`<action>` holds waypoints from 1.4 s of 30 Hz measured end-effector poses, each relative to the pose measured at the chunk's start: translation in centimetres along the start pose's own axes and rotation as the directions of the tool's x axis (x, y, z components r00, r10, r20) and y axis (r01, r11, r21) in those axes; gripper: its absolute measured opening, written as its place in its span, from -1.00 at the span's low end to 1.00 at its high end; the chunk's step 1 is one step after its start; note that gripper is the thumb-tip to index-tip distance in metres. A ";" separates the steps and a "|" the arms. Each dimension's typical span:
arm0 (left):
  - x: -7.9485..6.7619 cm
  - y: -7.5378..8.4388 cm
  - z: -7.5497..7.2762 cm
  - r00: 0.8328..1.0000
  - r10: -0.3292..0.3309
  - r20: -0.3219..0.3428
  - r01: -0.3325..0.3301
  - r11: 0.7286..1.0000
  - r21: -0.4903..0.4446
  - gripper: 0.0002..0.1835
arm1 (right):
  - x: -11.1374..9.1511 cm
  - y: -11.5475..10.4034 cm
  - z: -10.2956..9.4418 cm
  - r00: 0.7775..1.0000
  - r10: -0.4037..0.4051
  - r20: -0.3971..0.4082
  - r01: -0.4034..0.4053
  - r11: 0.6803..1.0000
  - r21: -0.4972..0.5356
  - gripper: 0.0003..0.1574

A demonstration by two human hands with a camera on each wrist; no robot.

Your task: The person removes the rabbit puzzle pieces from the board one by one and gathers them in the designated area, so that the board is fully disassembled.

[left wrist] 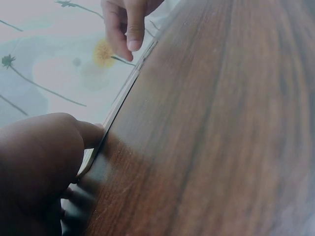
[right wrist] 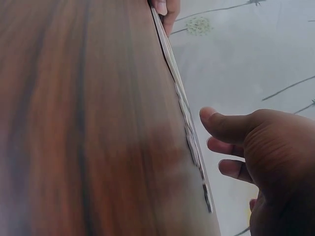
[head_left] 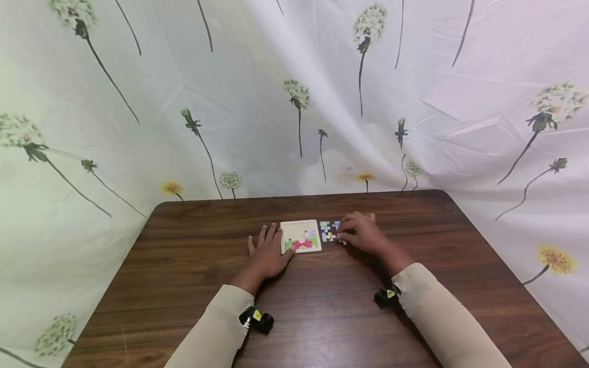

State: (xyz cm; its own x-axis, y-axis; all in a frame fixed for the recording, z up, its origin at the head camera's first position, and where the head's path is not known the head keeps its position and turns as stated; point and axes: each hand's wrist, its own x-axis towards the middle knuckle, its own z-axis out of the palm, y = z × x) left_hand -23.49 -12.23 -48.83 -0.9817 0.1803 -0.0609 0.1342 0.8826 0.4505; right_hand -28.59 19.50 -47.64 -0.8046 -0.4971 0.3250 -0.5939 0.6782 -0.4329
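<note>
Basically, main risk now is the R hand knocking the loose pcs out of their rows: they lie flat and close together on the table, and fingertips dipping among them could catch a neighbour. Thin pcs also look hard to lift; w/ little edge to get under, one could prob. skid rather than come up. Another poss. snag: picking the wrong pc, b/c the hand hides several of them from the head cam. As for the board, a hard push from the right could slide it, since the L hand only has its thumb on the near left corner, w/ the other fingers spread straight on the table beside it, not wrapped round it. The set pcs along its lower part might then shift too, if they're loose; can't tell how snug they sit.

Re position: loose pcs lie just right of the board, under and just left of the R hand's fingertips. R wrist view shows that hand's thumb and fingers loosely bent, w/ a modest gap btwn them and no pc visible in it; nothing seems pinched, tho the contact isn't fully clear from above. Board sits btwn the two hands, touching the L thumb, its upper left area bare, pinks and greens along the bottom.
</note>
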 end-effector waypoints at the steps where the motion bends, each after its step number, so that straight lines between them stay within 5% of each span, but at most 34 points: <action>1: 0.1 0.0 0.0 1.000 -0.001 0.002 0.001 1.000 -0.001 -0.15 | 0.2 -0.1 0.2 1.000 0.002 0.001 -0.002 1.000 0.003 -0.88; 27: 0.3 -0.3 0.1 1.000 0.003 0.019 -0.003 1.000 -0.001 -0.14 | 3.5 -3.1 3.6 0.992 0.063 0.111 -0.065 0.998 0.015 -0.65; 36: 0.3 -0.3 0.0 1.000 -0.006 0.026 0.006 1.000 0.009 -0.13 | 4.2 -3.6 4.4 0.989 0.077 0.130 -0.076 0.997 -0.007 -0.68; 42: 0.1 0.0 -0.1 1.000 -0.013 0.020 0.013 0.999 0.031 -0.15 | 4.5 -4.4 4.6 0.976 0.165 0.145 -0.168 0.986 0.013 -0.78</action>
State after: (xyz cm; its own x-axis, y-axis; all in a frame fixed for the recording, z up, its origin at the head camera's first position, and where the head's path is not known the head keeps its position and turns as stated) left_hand -23.57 -12.26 -48.71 -0.9805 0.1771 -0.0847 0.1257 0.8978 0.4220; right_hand -29.60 11.77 -48.10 -0.8835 -0.4518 0.1235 -0.4499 0.7454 -0.4920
